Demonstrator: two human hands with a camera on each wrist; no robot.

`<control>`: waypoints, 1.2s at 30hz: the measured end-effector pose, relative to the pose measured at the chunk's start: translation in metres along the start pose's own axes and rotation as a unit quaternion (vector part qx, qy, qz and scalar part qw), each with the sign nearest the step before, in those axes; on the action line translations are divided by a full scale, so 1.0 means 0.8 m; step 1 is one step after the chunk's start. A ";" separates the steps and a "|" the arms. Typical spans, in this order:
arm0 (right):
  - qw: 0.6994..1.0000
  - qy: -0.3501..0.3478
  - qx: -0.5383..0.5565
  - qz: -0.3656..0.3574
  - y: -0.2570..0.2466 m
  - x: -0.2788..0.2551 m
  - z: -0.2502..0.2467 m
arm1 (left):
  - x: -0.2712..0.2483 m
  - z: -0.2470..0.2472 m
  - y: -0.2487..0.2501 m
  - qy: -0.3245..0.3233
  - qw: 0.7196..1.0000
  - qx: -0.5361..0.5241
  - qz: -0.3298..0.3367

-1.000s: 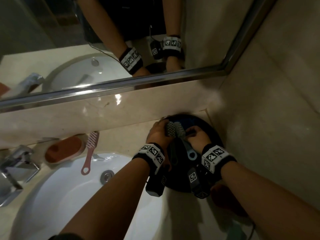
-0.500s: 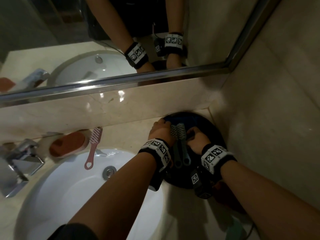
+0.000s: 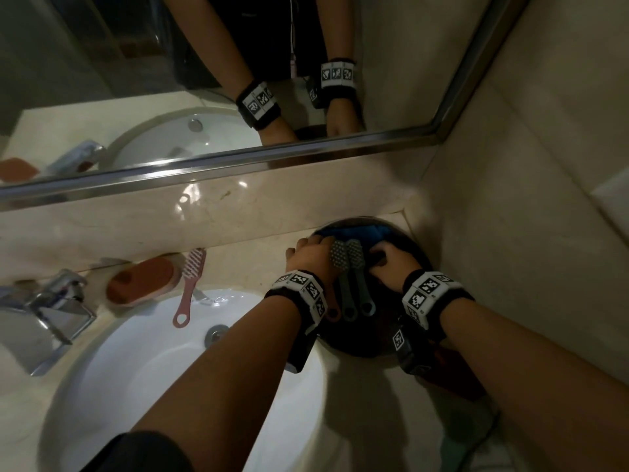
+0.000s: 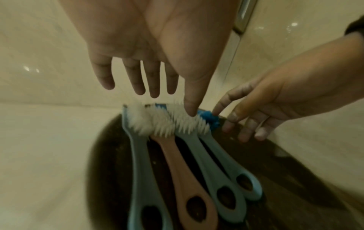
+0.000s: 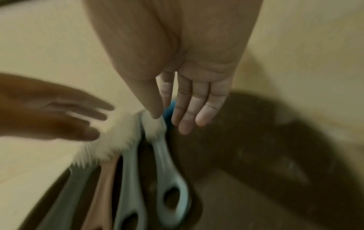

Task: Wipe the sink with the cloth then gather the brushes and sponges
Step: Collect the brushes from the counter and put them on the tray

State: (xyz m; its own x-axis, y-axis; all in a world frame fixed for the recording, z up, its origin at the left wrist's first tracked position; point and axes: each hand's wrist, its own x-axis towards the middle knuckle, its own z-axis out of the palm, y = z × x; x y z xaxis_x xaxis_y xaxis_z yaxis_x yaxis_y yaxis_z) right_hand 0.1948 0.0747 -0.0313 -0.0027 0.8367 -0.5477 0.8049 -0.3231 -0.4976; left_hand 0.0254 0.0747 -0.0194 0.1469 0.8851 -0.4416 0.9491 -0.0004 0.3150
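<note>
Several long-handled brushes, blue-grey ones and a pink one, lie side by side on a dark round tray in the counter's right corner. A bunched blue cloth sits at the tray's far side. My left hand hovers over the bristles with straight fingers, its thumb touching one brush head. My right hand is also flat, its thumb on the rightmost brush's bristles and a fingertip by the cloth. A pink brush and an orange sponge lie behind the sink.
A chrome faucet stands at the left of the white basin. The mirror's metal frame runs above the backsplash, and a tiled wall closes the right side next to the tray.
The brush handles, splayed a second ago, now lie parallel on the tray. Both hands have stayed at the brush heads.
</note>
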 end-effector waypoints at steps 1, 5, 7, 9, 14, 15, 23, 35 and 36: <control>1.000 0.006 -0.007 -0.005 -0.002 -0.005 -0.008 | -0.006 -0.008 -0.001 -0.006 1.000 0.000 -0.001; 0.998 0.028 -0.043 -0.026 -0.022 -0.033 -0.044 | -0.037 -0.046 -0.012 -0.026 0.999 0.025 0.003; 0.994 0.050 -0.082 -0.048 -0.037 -0.051 -0.062 | -0.053 -0.072 -0.015 -0.016 0.999 0.042 0.019; 0.987 0.064 -0.131 -0.068 -0.058 -0.077 -0.079 | -0.069 -0.102 -0.016 0.002 0.998 0.054 0.033; 0.957 0.119 -0.240 -0.110 -0.109 -0.130 -0.108 | -0.102 -0.149 -0.006 0.053 0.994 0.085 0.050; 0.951 0.128 -0.255 -0.115 -0.119 -0.141 -0.111 | -0.112 -0.153 -0.003 0.060 0.992 0.094 0.052; 0.924 0.141 -0.313 -0.165 -0.154 -0.240 -0.105 | -0.226 -0.179 -0.013 0.129 0.986 0.100 0.031; 0.910 0.059 -0.333 -0.241 -0.178 -0.357 0.017 | -0.449 -0.116 -0.091 0.169 0.976 0.057 -0.125; 0.907 0.052 -0.337 -0.247 -0.187 -0.366 0.029 | -0.466 -0.113 -0.100 0.172 0.974 0.056 -0.138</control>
State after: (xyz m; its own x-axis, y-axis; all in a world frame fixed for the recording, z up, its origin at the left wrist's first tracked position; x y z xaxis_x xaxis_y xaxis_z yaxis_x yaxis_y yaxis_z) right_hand 0.0615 -0.1326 0.1879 -0.4348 0.8542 -0.2852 0.9004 0.4178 -0.1213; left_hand -0.1307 -0.2133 0.1956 -0.2016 0.9621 -0.1836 0.9665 0.2258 0.1217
